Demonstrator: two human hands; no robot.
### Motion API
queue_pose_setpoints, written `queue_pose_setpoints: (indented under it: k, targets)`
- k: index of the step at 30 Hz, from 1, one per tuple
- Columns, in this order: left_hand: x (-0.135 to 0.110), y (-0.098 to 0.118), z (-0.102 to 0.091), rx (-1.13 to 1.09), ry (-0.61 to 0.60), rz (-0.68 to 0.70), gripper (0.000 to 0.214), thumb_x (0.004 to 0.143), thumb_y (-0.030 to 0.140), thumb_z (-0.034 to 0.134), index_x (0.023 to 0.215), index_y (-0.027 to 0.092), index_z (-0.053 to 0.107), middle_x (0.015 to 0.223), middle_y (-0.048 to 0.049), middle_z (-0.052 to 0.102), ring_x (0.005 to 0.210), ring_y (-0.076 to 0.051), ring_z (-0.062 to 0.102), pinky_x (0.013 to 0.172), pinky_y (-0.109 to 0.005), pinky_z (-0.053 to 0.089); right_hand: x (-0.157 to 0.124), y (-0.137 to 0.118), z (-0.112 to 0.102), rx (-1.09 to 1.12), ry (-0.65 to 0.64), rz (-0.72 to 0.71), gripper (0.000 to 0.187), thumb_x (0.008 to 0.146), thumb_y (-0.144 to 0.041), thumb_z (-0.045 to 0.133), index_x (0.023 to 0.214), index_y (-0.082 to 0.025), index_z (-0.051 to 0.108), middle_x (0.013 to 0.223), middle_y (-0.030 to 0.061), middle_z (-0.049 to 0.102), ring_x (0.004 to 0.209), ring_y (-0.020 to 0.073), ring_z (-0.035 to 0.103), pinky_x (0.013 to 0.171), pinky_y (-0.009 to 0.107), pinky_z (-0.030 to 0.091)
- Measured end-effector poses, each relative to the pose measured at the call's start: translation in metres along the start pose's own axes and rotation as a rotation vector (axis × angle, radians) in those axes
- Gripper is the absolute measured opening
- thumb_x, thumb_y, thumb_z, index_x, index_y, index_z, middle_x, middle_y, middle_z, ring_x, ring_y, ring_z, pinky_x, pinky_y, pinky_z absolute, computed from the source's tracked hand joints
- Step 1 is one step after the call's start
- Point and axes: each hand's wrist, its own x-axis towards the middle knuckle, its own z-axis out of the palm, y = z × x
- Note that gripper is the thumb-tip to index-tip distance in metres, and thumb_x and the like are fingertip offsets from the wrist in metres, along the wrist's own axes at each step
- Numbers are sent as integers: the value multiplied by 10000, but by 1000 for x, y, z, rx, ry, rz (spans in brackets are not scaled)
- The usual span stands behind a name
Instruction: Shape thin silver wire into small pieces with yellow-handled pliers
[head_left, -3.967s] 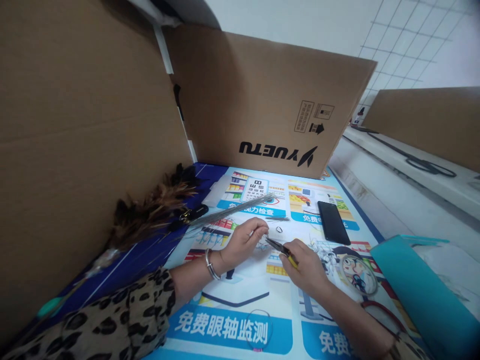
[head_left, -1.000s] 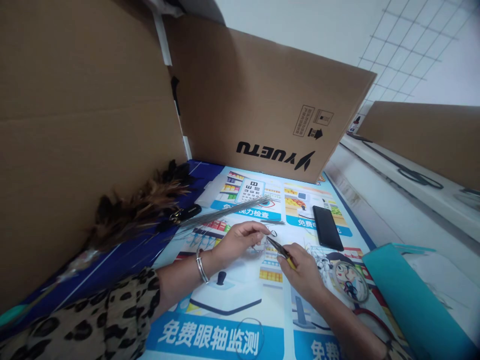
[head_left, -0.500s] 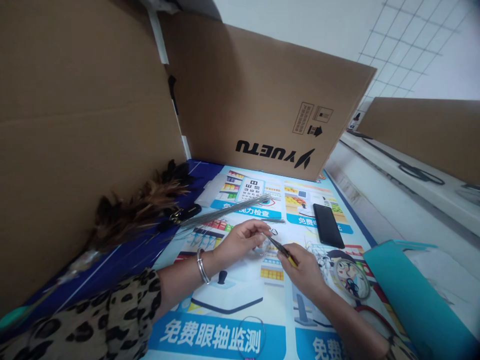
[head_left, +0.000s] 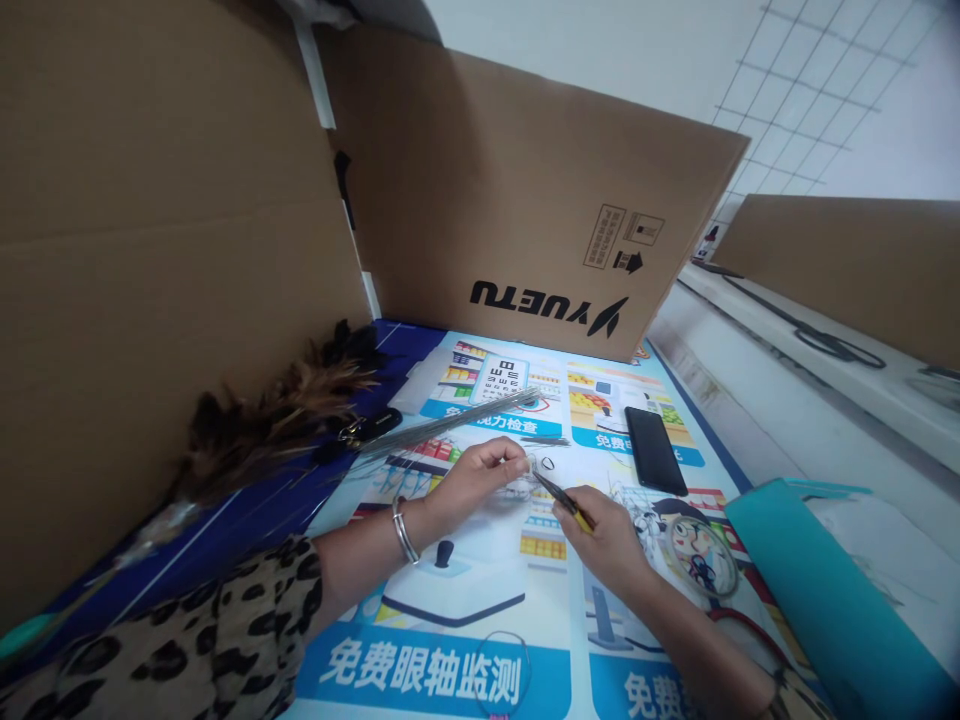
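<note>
My left hand (head_left: 484, 475), with a silver bangle at the wrist, is pinched, thumb against index finger, on what looks like a piece of thin wire (head_left: 533, 465). My right hand (head_left: 604, 530) is closed around pliers (head_left: 559, 494) with dark jaws and a yellow handle. The jaws point up and left, and their tips meet the wire close beside my left fingertips. Just past the tips lies a small dark ring (head_left: 548, 464). How the wire runs inside my left fingers is hidden.
A bundle of straight thin wires (head_left: 457, 421) lies beyond my left hand. A black phone (head_left: 655, 450), a clear round tape roll (head_left: 703, 556) and a teal folder (head_left: 817, 570) are to the right. Brown feathers (head_left: 277, 410) lie left. Cardboard panels (head_left: 540, 190) stand at the back and left.
My left fingers have drawn slightly away from the pliers' tips and closed into a tighter pinch. The pliers and my right hand have hardly moved.
</note>
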Motion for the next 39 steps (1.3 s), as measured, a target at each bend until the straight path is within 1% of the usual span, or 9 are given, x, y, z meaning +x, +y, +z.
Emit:
queue_pose_setpoints:
  k: [4,7,12,21,28,34,39]
  targets:
    - [-1,4,1,0,-21,-3,182,790,312,540,764,134,560,726,1,514,693,-101,455,652,-218,369,0,0,0,-17,-7,-19,168,819,-321,454,862,-211,574,784,16,582,744,149,536,660,240,399]
    - [-1,2,3,-9,-29,-21,182,792,316,535,769,137,559,707,7,507,661,-94,442,632,-213,363,0,-1,-1,-38,-21,-25,183,824,-331,448,881,-215,576,802,20,583,758,152,537,669,243,402]
    - [0,-1,3,28,0,-37,193,789,329,533,770,139,564,679,10,510,613,-89,422,588,-209,348,0,-1,-1,-56,-34,-16,183,824,-338,451,890,-220,575,812,20,581,765,153,536,670,244,404]
    - [0,-5,1,-7,-44,-26,190,784,322,543,810,134,553,695,8,512,636,-88,441,599,-209,355,0,2,1,-32,-6,-12,162,821,-324,456,871,-222,572,802,19,582,759,157,535,670,249,402]
    - [0,-5,0,47,-31,-13,226,815,349,493,772,134,547,682,3,520,624,-90,447,601,-214,369,0,0,0,-52,-21,-11,169,820,-332,455,868,-224,575,796,15,581,755,152,536,671,245,404]
    - [-2,-3,2,120,-25,11,236,830,347,462,747,140,540,681,2,521,633,-95,465,610,-216,380,-1,-1,0,-86,-31,-22,206,826,-356,439,901,-225,579,807,22,585,767,153,542,675,244,409]
    - [-2,-3,3,164,29,41,208,836,310,450,742,149,542,677,9,508,623,-94,456,607,-213,379,-1,-1,0,-78,-52,-29,206,821,-361,443,903,-226,575,796,19,581,757,151,538,664,241,407]
